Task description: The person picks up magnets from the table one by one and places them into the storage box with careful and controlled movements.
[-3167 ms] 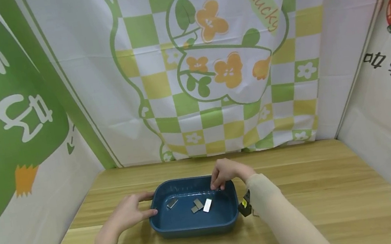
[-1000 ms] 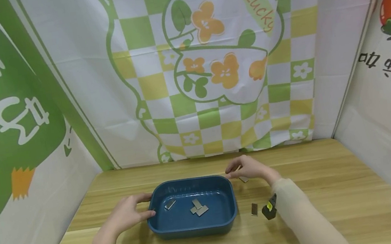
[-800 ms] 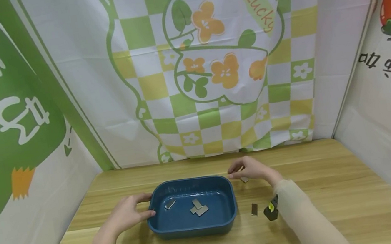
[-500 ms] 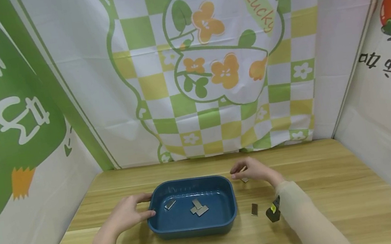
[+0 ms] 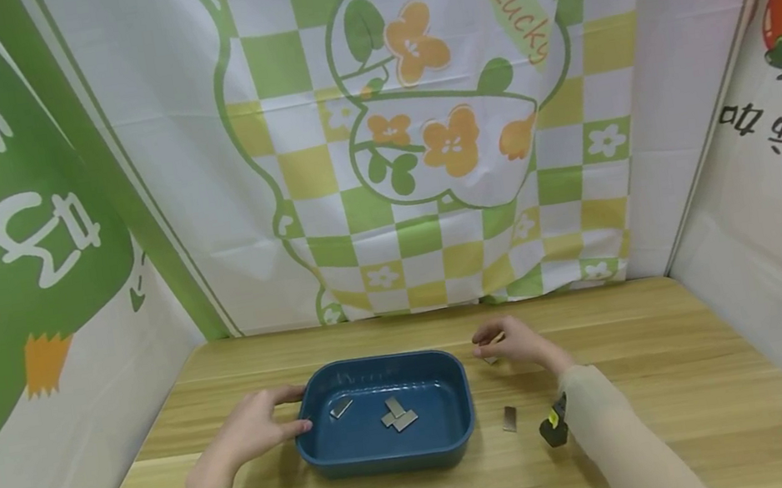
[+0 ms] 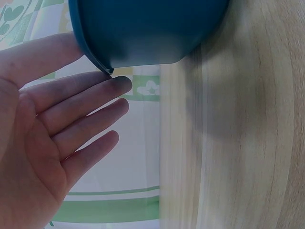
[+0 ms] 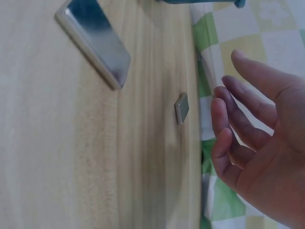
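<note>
Left hand (image 5: 255,429) flat against the tub (image 5: 389,447) at its 9 o'clock side; fingers straight, thumb on the rim, grasping nothing. Right hand (image 5: 515,341) at the tub's 2 o'clock, fingers relaxed and released, hovering over a small plate (image 7: 181,108) on the table (image 5: 683,369). Second plate (image 5: 510,418) lies at the tub's 3 o'clock. Three plates (image 5: 395,414) lie inside the tub.
</note>
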{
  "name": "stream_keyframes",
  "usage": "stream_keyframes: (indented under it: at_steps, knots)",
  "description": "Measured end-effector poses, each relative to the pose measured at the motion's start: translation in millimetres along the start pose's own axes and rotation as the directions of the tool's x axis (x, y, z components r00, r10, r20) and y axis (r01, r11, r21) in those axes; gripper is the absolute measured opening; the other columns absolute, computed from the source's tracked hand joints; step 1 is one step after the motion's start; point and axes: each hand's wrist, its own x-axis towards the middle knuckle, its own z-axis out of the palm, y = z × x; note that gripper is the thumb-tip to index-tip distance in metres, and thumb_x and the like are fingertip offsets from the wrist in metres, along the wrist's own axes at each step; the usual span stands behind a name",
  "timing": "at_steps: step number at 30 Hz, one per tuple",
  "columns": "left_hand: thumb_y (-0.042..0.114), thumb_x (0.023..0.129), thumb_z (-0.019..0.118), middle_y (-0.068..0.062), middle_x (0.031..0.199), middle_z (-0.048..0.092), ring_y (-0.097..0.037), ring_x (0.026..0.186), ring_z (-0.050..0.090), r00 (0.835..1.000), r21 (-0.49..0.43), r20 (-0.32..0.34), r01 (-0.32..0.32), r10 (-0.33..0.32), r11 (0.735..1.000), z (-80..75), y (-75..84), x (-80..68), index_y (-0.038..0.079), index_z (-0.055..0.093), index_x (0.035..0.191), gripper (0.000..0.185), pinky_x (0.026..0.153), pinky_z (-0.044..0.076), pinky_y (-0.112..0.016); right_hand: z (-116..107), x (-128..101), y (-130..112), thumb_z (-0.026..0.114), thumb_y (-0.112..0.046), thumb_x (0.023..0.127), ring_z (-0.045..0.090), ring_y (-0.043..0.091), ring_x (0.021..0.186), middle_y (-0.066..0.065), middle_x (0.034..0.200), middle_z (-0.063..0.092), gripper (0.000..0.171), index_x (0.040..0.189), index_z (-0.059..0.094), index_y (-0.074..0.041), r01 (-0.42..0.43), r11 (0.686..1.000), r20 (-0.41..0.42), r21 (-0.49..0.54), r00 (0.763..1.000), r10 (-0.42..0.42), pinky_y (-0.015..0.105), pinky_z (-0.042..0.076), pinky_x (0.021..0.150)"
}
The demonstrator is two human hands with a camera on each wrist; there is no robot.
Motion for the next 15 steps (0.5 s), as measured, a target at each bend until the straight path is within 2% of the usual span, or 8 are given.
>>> stream_keyframes:
  at_steps: [10, 15]
  knots:
    - [0.028, 0.081, 0.075, -0.015, 0.121, 0.065, -0.038, 0.116, 0.057, 1.0, -0.004, 0.003, 0.008, -0.008, 1.0, -0.2, 0.9, -0.2, 0.004, 0.06, 0.125, 0.053, 0.096, 0.044, -0.057, -1.0, -6.4, 6.5, 0.066, -0.019, 0.09, 0.062, 0.029, 0.099, 0.016, 0.105, 0.066, 0.035, 0.115, 0.062, 0.006, -0.043, 0.999, -0.015, 0.027, 0.999, 0.044, 0.039, 0.053, 0.082]
    - [0.029, 0.08, 0.075, -0.014, 0.121, 0.065, -0.038, 0.116, 0.057, 1.0, -0.004, 0.005, 0.01, -0.01, 1.0, -0.4, 1.0, -0.3, 0.005, 0.06, 0.125, 0.053, 0.096, 0.044, -0.057, 0.3, -8.6, 8.4, 0.066, -0.019, 0.089, 0.061, 0.026, 0.097, 0.016, 0.104, 0.065, 0.036, 0.115, 0.06, 0.006, -0.09, 0.995, -0.029, 0.046, 0.995, 0.091, 0.036, 0.055, 0.079]
